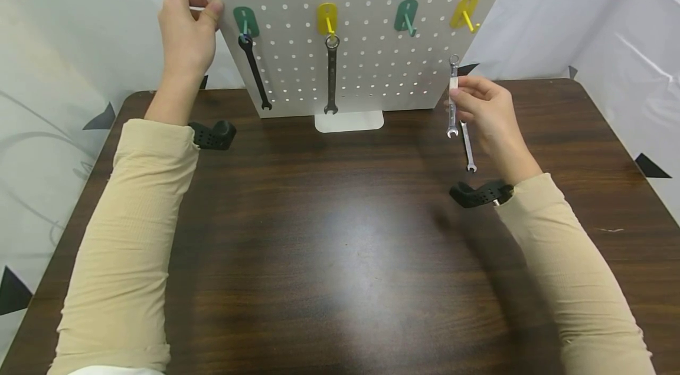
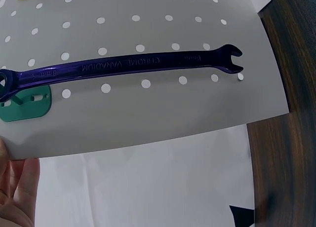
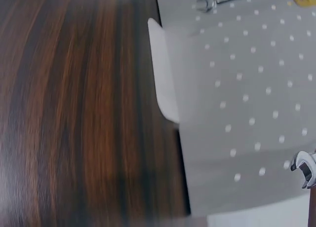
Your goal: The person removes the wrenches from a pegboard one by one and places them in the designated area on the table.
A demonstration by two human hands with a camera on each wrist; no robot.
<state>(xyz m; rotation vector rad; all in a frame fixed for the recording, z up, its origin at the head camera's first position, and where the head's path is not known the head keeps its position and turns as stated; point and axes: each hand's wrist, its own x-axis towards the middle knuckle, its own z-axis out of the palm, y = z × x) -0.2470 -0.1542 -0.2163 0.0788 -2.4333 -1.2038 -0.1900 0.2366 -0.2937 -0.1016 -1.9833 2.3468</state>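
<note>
With thumb in front and fingers behind, my left hand (image 1: 188, 32) grips the top left corner of a grey pegboard (image 1: 390, 77). A dark purple combination wrench (image 2: 123, 64) hangs from the green hook (image 1: 246, 20) by that hand. From the yellow hook (image 1: 327, 18) beside it hangs a dark combination wrench (image 1: 332, 71). My right hand (image 1: 486, 106) pinches a small silver combination wrench (image 1: 453, 115) with a white label, ring end up, before the board's lower right edge. Just below those fingers, a second silver wrench (image 1: 468, 147) shows, its upper end partly hidden.
Another green hook (image 1: 407, 16) and a yellow hook (image 1: 465, 12) on the board's right half carry nothing. A white base plate (image 1: 349, 121) juts out under the board onto the dark wooden table (image 1: 319, 215). White sheeting (image 1: 595, 26) stands behind the table.
</note>
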